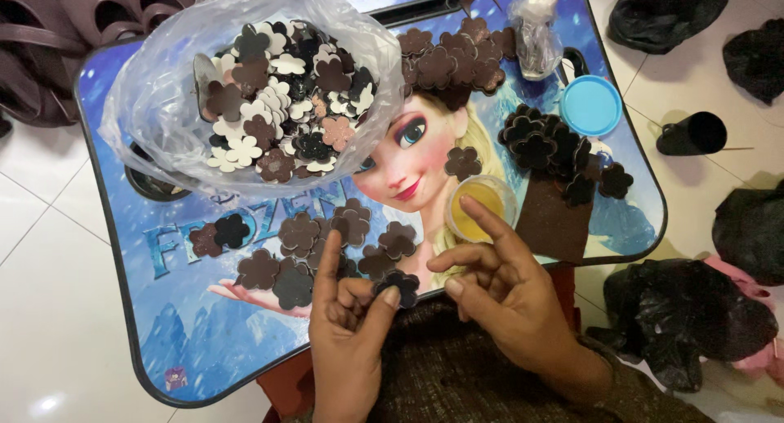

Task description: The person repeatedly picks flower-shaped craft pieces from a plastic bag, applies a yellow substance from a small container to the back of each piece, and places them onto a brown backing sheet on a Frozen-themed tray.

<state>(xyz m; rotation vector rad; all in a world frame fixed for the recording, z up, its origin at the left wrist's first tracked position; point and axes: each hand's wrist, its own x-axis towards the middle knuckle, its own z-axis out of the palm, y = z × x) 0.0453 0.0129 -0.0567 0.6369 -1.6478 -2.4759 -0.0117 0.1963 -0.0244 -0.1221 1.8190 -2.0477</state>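
Our one bench (163, 341), blue and printed, stands on white floor tiles (49, 227). We see one clear bag (155, 88) of foam flowers, one blue lid (590, 104) and one yellow cup (482, 204). Our left hand (347, 325) pinches one dark flower (398, 287) at the near edge; our right hand (498, 284) is spread beside it.

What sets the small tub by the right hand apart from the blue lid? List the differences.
The small tub is clear and open, showing yellow paste inside; the blue lid is opaque and shows nothing inside. The tub lies right under the right hand forefinger; the lid lies far from both hands, near the table's far right edge. The lid looks somewhat wider than the tub. Both are round and rest on the printed lap table.
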